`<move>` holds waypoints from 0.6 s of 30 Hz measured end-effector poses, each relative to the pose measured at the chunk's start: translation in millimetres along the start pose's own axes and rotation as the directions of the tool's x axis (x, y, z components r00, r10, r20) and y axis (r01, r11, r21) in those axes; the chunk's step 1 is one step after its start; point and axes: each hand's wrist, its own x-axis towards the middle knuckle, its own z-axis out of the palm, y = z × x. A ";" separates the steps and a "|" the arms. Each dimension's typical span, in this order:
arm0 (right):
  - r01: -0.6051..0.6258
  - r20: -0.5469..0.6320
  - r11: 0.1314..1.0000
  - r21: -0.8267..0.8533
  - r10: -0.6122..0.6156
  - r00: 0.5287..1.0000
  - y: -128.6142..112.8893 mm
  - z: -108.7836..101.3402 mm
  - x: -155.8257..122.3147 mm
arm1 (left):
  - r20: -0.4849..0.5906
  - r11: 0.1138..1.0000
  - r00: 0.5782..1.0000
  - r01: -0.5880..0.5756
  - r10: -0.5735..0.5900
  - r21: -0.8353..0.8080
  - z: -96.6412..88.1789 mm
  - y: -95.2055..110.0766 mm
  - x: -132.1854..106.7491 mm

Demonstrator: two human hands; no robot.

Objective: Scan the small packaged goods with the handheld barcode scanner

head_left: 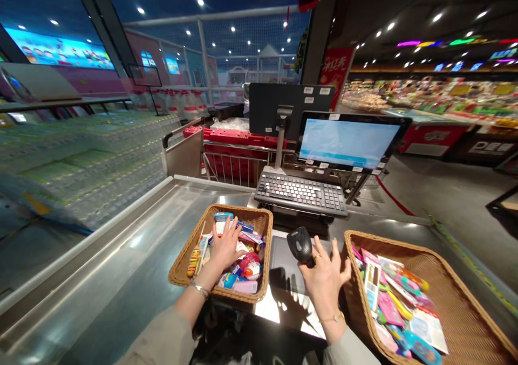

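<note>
item: your left hand [225,249], fingers apart, over small packages [250,268] in the left wicker basket [266,217], fingertips at a blue-and-white pack [220,217]; best pinch one piece alone, leaving neighbours undisturbed. item: your right hand [322,279], outer fingers spread, beside the black scanner [300,243] between both baskets, any grip on its handle impossible to tell; keep those fingers clear of the right wicker basket's [473,316] near rim.
</note>
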 end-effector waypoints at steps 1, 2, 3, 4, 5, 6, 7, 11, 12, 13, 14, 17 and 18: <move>0.001 0.005 1.000 0.003 -0.001 1.000 -1.3 0.9 -0.2 | 0.016 1.000 1.000 0.011 -0.011 0.005 -0.2 -1.1 -2.4; 0.003 0.010 1.000 0.007 -0.003 1.000 -2.7 1.6 -0.5 | 0.033 1.000 0.999 0.020 -0.020 0.010 -0.2 -2.4 -4.8; 0.006 0.015 1.000 0.009 -0.006 1.000 -3.9 2.2 -0.7 | 0.049 1.000 0.998 0.028 -0.029 0.014 0.0 -3.9 -7.0; 0.008 0.018 1.000 0.012 -0.008 1.000 -5.1 2.6 -1.0 | 0.062 0.999 0.997 0.035 -0.036 0.016 0.4 -5.8 -9.2; 0.009 0.020 1.000 0.014 -0.009 1.000 -6.1 2.8 -1.2 | 0.071 0.999 0.996 0.043 -0.044 0.017 0.9 -8.2 -11.1; 0.012 0.021 1.000 0.017 -0.012 1.000 -6.9 2.9 -1.5 | 0.076 0.998 0.996 0.053 -0.054 0.017 1.2 -11.1 -12.9; 0.015 0.019 1.000 0.021 -0.016 1.000 -7.4 2.8 -1.8 | 0.078 0.998 0.995 0.065 -0.066 0.018 1.3 -14.5 -14.5; 0.031 0.012 0.999 0.033 -0.032 0.999 -7.7 2.8 -3.2 | 0.104 0.996 0.991 0.085 -0.087 0.026 -2.8 -30.9 -19.2; 0.034 0.012 0.999 0.036 -0.034 0.999 -7.5 3.1 -3.7 | 0.122 0.997 0.989 0.076 -0.079 0.024 -4.6 -35.0 -20.3; 0.036 0.012 0.999 0.038 -0.036 0.999 -7.2 3.5 -4.3 | 0.145 0.998 0.987 0.065 -0.067 0.019 -6.5 -38.8 -21.5; 0.039 0.013 0.998 0.040 -0.039 0.999 -6.9 3.9 -4.9 | 0.168 0.999 0.984 0.050 -0.051 0.012 -8.3 -42.2 -22.8; 0.041 0.021 0.998 0.043 -0.042 0.999 -6.3 5.3 -6.4 | 0.219 1.000 0.976 0.012 -0.009 -0.012 -11.9 -48.8 -26.9; 0.040 0.024 0.998 0.043 -0.041 0.999 -6.2 5.6 -6.8 | 0.230 1.000 0.973 0.002 0.002 -0.018 -12.5 -49.9 -28.1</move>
